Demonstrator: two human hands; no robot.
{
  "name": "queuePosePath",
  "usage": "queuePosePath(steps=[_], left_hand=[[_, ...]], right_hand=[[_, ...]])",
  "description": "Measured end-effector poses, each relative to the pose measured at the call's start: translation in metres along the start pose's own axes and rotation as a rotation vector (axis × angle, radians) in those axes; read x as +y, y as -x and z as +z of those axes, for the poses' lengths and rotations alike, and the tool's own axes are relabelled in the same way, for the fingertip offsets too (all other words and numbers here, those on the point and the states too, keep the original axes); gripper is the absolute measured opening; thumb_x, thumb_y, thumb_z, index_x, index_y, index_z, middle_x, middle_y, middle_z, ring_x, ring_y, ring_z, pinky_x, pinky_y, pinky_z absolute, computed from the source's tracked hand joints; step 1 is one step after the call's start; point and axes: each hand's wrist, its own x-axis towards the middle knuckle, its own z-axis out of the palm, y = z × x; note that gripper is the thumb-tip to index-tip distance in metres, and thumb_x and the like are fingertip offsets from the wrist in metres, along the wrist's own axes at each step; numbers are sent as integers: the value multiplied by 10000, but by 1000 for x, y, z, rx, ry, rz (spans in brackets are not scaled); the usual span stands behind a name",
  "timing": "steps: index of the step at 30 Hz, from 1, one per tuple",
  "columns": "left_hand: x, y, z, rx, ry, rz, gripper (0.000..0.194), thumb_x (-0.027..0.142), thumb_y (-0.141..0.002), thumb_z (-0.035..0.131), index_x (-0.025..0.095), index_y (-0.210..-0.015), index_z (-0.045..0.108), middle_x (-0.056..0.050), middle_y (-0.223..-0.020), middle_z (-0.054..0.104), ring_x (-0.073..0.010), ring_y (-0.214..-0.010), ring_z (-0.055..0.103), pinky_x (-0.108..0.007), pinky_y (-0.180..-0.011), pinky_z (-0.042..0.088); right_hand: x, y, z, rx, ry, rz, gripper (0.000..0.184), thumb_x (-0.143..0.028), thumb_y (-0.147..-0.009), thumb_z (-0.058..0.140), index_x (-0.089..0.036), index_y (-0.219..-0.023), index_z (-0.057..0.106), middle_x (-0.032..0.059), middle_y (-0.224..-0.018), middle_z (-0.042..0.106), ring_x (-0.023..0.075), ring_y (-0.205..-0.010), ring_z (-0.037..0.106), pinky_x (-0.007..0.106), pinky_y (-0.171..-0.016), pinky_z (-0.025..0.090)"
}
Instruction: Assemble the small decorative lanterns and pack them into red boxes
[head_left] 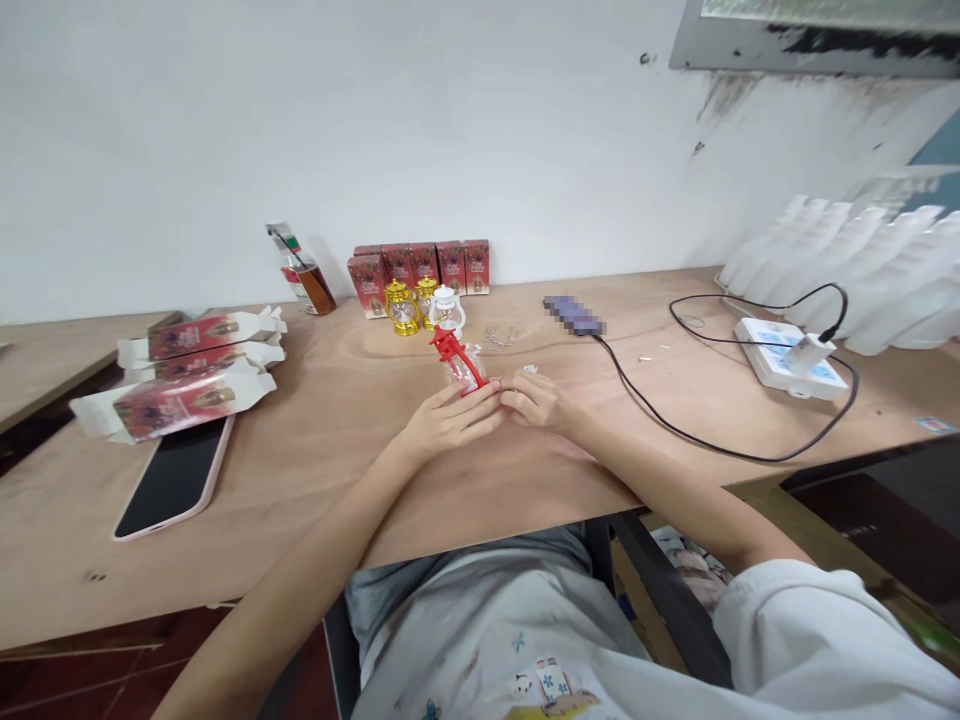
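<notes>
From the head camera, we see our left hand closed around the lower end of a red lantern, which tilts above the table. Our right hand has its fingers bent inward beside the left fingertips; we cannot tell whether they grip anything. Printed boxes stand by the wall, contents hidden; a bottle beside them holds amber liquid. Open-flapped cartons overlap a phone. Our forearms cross the table's front edge, with wood surface on either side, a black cable looping across the right.
</notes>
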Motion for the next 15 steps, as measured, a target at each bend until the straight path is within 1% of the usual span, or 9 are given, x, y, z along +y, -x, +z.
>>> queuePosePath(steps=[3,6,9,13,15], left_hand=[[0,1,0,-11,26,-31,243,82,-893,506,251,-1040,602,33,-1126,694,-96,-1182,554,-268,-1125,314],[2,1,-1,-38,38,-37,260,86,-891,511,266,-1056,600,41,-1148,684,-93,-1200,540,-273,-1135,302],[4,-1,-1,-32,34,-24,248,93,-886,525,265,-1043,611,49,-1132,691,-85,-1194,547,-261,-1144,283],[6,-4,0,22,-18,9,211,103,-882,535,244,-1011,624,43,-1101,704,-87,-1173,568,-266,-1158,253],[6,-4,1,30,-37,12,207,111,-885,533,245,-1013,624,43,-1102,703,-85,-1171,570,-268,-1158,252]], right_hand=[[-2,-4,-2,41,35,15,114,-110,-904,432,-195,-875,503,63,-894,635,144,-799,598,270,-682,496],[-4,-5,-2,93,72,14,116,-109,-911,424,-195,-896,500,62,-914,637,134,-760,582,265,-656,488],[-5,-4,-1,97,98,3,118,-114,-916,421,-201,-892,498,41,-853,623,127,-714,560,259,-636,483],[-5,-3,2,119,123,-9,119,-107,-910,431,-202,-866,487,17,-746,577,126,-659,525,245,-589,454],[-6,-3,3,133,141,-15,127,-102,-909,428,-205,-857,479,10,-722,556,125,-636,504,244,-577,438]])
